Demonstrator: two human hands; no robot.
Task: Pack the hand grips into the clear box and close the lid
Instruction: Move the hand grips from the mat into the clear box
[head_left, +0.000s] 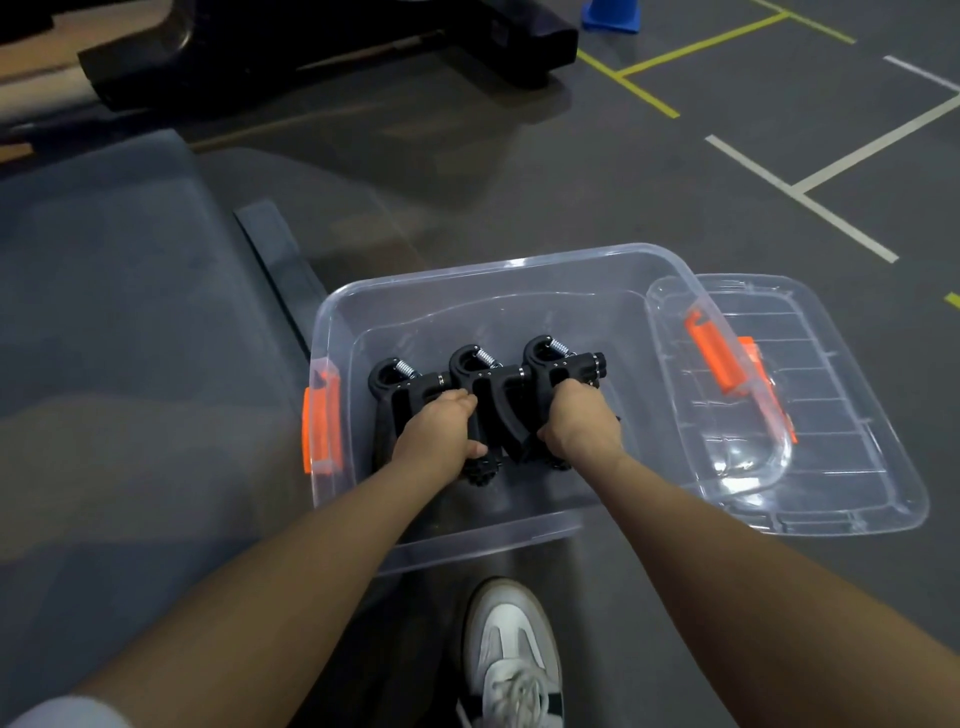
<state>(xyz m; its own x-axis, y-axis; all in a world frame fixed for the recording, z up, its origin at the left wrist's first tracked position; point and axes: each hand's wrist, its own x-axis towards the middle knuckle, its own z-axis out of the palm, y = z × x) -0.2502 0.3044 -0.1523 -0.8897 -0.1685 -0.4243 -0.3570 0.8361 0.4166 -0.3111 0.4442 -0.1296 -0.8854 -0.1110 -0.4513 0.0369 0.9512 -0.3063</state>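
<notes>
Three black hand grips with steel springs lie side by side inside the clear box (363, 296) on the floor: a left one (392, 382), a middle one (480, 371) and a right one (563, 358). My left hand (441, 428) grips the handles between the left and middle grips. My right hand (582, 421) grips the handles of the right grip. The clear lid (831, 415) lies flat to the right of the box, partly under its rim. Orange latches sit on the box's left end (322, 426) and right end (714, 353).
A grey padded mat (130, 338) lies to the left of the box. Black equipment (311, 47) stands at the back, a blue cone (610, 15) beyond it. My white shoe (511, 654) is just in front of the box. Taped lines mark the floor.
</notes>
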